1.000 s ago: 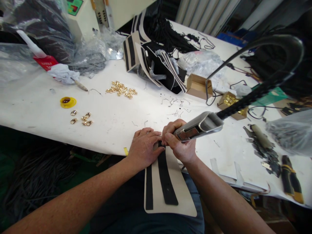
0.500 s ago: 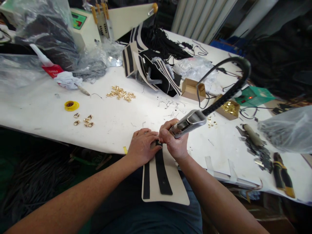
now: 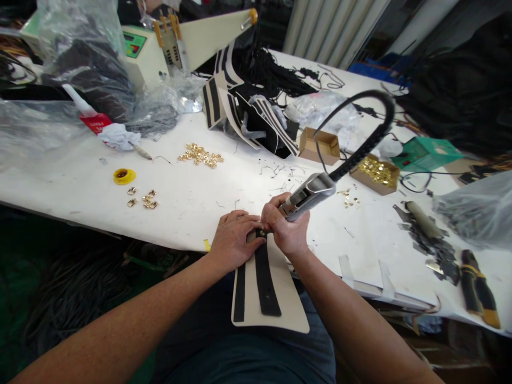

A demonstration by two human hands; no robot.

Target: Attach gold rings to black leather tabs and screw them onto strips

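A beige panel (image 3: 282, 298) with black strips lies over the table's front edge and hangs toward my lap. My left hand (image 3: 237, 240) presses on its upper end, thumb on the middle black strip (image 3: 266, 282), gripping the panel's edge. Closed round a grey metal power tool (image 3: 310, 196) with a black cable is my right hand (image 3: 286, 226). The tool's tip is hidden by my fingers, beside a small gold-coloured fitting (image 3: 262, 233) at the strip's top.
Gold clasps (image 3: 202, 156) lie on the white table (image 3: 180, 208), with a yellow tape roll (image 3: 124, 176) to their left. Beyond are striped panels (image 3: 256, 120) and two cardboard boxes (image 3: 320, 146). Pliers (image 3: 478, 288) and dark scraps (image 3: 436, 245) lie at right.
The tool has tilted slightly and its cable has swung left. My right hand has shifted a little, showing more of the fitting. The left hand holds its place.
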